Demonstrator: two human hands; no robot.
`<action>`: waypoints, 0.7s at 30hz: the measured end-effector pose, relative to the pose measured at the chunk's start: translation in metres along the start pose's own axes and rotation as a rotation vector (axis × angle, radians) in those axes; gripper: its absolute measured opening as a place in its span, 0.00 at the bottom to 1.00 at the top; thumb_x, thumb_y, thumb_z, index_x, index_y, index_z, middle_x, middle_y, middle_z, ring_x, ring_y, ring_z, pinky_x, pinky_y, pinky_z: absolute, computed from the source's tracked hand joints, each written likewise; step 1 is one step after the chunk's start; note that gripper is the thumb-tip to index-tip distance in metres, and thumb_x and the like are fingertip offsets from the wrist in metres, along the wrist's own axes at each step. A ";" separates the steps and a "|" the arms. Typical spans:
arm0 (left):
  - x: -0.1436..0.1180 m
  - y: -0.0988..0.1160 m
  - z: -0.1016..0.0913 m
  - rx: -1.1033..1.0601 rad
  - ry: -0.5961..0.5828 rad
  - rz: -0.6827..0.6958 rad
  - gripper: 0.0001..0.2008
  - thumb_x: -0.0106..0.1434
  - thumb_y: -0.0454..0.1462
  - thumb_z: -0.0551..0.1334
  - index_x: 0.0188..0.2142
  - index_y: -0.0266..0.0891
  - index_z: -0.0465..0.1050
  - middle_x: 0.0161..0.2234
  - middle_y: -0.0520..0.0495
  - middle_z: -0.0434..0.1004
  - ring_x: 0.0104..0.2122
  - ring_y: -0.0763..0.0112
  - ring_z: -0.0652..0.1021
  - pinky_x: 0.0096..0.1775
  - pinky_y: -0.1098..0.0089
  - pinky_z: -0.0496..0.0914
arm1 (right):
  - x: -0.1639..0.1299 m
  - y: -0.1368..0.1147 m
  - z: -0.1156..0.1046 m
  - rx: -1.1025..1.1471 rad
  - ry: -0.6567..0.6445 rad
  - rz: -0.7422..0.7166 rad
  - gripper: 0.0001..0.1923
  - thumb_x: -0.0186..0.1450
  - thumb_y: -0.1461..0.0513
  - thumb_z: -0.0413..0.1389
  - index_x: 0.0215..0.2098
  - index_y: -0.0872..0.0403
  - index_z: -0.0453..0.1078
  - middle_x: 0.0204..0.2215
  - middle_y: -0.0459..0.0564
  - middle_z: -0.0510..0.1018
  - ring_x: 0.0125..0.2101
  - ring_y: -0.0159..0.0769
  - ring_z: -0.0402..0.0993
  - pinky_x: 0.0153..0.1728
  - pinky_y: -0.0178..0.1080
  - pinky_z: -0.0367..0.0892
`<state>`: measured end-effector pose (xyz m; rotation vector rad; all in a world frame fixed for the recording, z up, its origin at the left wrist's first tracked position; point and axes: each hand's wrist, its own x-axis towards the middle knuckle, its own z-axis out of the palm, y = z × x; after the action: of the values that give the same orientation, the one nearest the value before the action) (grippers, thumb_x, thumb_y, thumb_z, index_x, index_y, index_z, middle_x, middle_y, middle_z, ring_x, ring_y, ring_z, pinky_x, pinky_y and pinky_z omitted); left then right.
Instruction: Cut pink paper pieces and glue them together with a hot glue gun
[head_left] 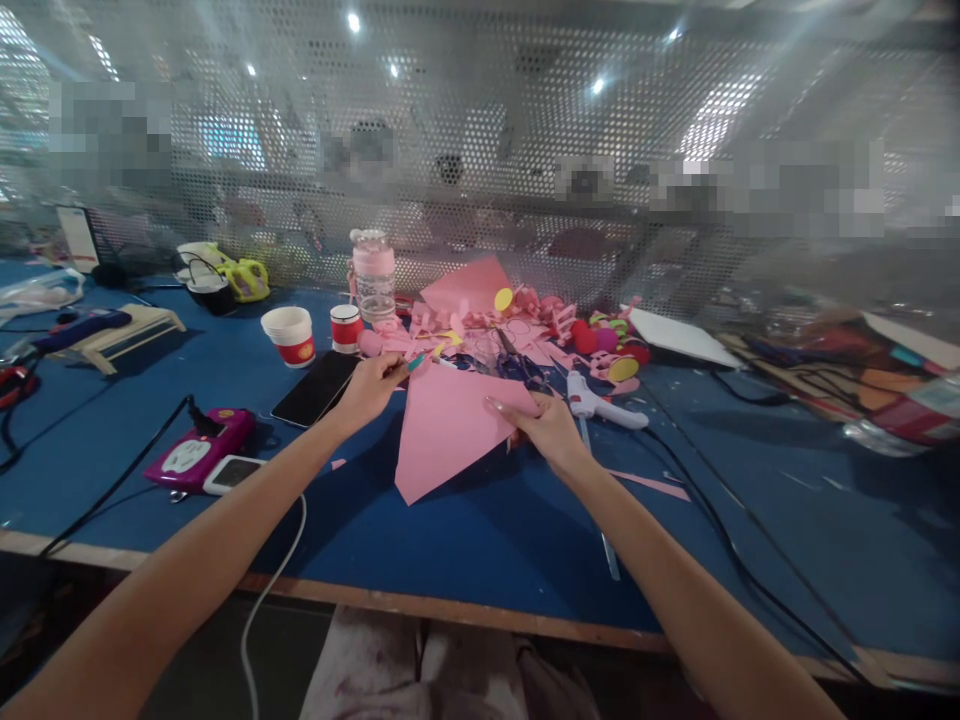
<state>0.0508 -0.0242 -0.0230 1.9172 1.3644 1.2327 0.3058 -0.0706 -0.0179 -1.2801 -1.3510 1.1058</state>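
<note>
Nearest the bench's [465,560] front edge, toward its left end, a magenta device [201,460] lies beside a small phone [232,471]. Further in, the left hand [373,385] is closed around a teal-tipped pen [417,362], just right of a dark tablet [315,388]. At mid-bench the pink paper sheet [450,425] lies flat; the right hand [544,425] pinches its right edge. A white glue gun [600,402] rests just beyond.

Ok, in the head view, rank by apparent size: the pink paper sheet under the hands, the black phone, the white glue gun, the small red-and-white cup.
1. Pink paper sheet
2. Black phone
3. White glue gun, close to the phone, unsure
4. Small red-and-white cup, farther away
</note>
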 end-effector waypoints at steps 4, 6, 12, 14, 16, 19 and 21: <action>0.001 -0.002 -0.002 0.026 0.014 0.010 0.10 0.63 0.40 0.54 0.28 0.38 0.68 0.25 0.51 0.72 0.26 0.72 0.72 0.29 0.75 0.62 | 0.000 0.001 0.000 -0.008 0.004 0.006 0.19 0.46 0.51 0.66 0.28 0.57 0.71 0.11 0.40 0.69 0.11 0.28 0.64 0.14 0.32 0.66; 0.002 -0.002 -0.003 0.047 0.018 0.002 0.10 0.64 0.39 0.53 0.29 0.38 0.67 0.26 0.50 0.72 0.26 0.72 0.71 0.29 0.74 0.61 | -0.001 0.000 0.000 -0.003 0.006 0.011 0.19 0.47 0.52 0.66 0.28 0.57 0.71 0.11 0.40 0.68 0.11 0.27 0.64 0.14 0.31 0.66; 0.000 0.003 -0.001 0.109 -0.090 0.013 0.12 0.61 0.40 0.57 0.23 0.38 0.64 0.18 0.56 0.61 0.20 0.76 0.64 0.24 0.75 0.55 | -0.002 -0.004 0.001 -0.007 -0.023 0.021 0.21 0.44 0.51 0.67 0.29 0.58 0.72 0.12 0.40 0.69 0.11 0.27 0.64 0.13 0.32 0.66; -0.001 0.006 0.000 0.134 -0.121 0.024 0.14 0.61 0.39 0.57 0.20 0.37 0.62 0.17 0.57 0.57 0.19 0.77 0.61 0.24 0.74 0.53 | -0.003 -0.005 0.002 -0.003 -0.026 0.027 0.23 0.43 0.51 0.67 0.30 0.58 0.72 0.12 0.40 0.69 0.11 0.28 0.64 0.13 0.32 0.66; -0.002 0.007 0.000 0.164 -0.107 0.026 0.13 0.61 0.37 0.56 0.21 0.37 0.62 0.17 0.57 0.58 0.20 0.77 0.61 0.24 0.74 0.53 | -0.003 -0.006 0.002 0.006 -0.038 0.036 0.23 0.44 0.50 0.67 0.30 0.58 0.71 0.11 0.40 0.68 0.11 0.28 0.64 0.14 0.33 0.66; -0.003 0.008 0.000 0.212 -0.038 0.021 0.13 0.62 0.36 0.54 0.21 0.37 0.62 0.17 0.56 0.58 0.20 0.77 0.62 0.25 0.73 0.52 | -0.005 -0.006 0.003 -0.004 -0.061 0.036 0.23 0.44 0.49 0.66 0.30 0.58 0.71 0.09 0.40 0.67 0.10 0.29 0.63 0.13 0.33 0.64; -0.004 0.010 0.001 0.239 0.010 0.018 0.14 0.63 0.36 0.53 0.21 0.38 0.61 0.17 0.56 0.58 0.20 0.76 0.63 0.25 0.73 0.52 | -0.007 -0.007 0.004 -0.044 -0.054 0.027 0.23 0.45 0.49 0.66 0.29 0.58 0.71 0.07 0.39 0.65 0.08 0.28 0.61 0.11 0.32 0.59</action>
<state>0.0557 -0.0315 -0.0173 2.0890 1.5625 1.1315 0.3012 -0.0779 -0.0114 -1.3117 -1.4087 1.1419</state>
